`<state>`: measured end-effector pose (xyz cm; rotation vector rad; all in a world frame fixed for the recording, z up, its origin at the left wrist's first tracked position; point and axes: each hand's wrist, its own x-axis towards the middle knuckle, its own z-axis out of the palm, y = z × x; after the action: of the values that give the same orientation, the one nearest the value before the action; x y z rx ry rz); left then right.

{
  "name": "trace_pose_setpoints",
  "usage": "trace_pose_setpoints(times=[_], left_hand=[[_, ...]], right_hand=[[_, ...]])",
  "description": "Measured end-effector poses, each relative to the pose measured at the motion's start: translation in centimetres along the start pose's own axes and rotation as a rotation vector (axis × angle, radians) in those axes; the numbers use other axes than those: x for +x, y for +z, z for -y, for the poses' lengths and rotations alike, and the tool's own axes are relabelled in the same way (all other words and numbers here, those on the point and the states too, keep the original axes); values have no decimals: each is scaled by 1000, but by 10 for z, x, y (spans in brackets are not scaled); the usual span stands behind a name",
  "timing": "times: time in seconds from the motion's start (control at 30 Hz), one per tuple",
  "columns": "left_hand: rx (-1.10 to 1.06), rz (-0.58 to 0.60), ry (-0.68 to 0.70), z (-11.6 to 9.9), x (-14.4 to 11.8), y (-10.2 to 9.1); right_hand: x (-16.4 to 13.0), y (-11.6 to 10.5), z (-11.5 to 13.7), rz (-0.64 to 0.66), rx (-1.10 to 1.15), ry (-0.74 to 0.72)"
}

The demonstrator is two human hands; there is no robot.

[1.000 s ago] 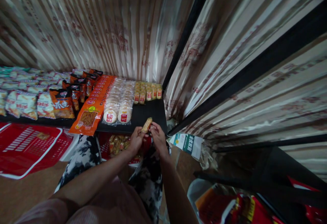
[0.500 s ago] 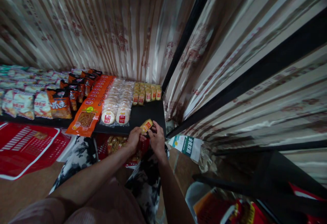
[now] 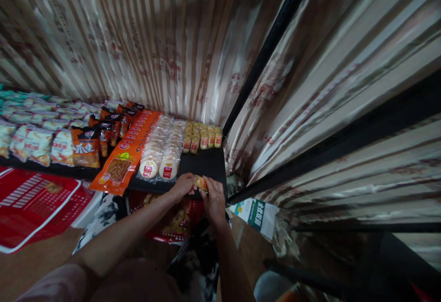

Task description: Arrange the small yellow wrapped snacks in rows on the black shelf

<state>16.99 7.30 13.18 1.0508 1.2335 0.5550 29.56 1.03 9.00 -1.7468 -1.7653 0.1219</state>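
Observation:
Between my two hands is a small yellow-wrapped snack packet [image 3: 200,182] with an orange-red label, partly covered by fingers. My left hand [image 3: 185,186] pinches its left end, and my right hand [image 3: 214,197] closes on its right end. Both hands are over the front edge of the black shelf [image 3: 210,164]. Behind them, similar yellow packets [image 3: 204,139] stand in short rows at the shelf's right end. To the left lie two columns of round white crackers [image 3: 168,166] in clear wrap.
Left along the shelf are a long orange snack strip [image 3: 120,168], orange-black bags [image 3: 86,148] and white snack bags [image 3: 37,143]. Below is a red basket [image 3: 37,205], with more packets [image 3: 177,221] near my legs. Black posts [image 3: 268,54] and striped curtain [image 3: 165,40] border the right and back.
The packet has tipped and is more covered by my fingers. My right hand has closed further around its end. The view has shifted, so the shelf appears slightly lower.

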Motion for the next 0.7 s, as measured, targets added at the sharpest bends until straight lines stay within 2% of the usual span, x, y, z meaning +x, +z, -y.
trace_pose_setpoints(times=[0.13, 0.23, 0.47, 0.7], left_hand=[[-27, -25, 35, -14, 12, 3], [-20, -57, 62, -17, 20, 4], [259, -125, 148, -6, 40, -1], [447, -136, 186, -13, 45, -3]], right_hand=[[12, 9, -1, -65, -76, 81], [21, 17, -1, -78, -140, 138], [32, 25, 2, -73, -169, 176], [32, 30, 2, -93, -132, 167]])
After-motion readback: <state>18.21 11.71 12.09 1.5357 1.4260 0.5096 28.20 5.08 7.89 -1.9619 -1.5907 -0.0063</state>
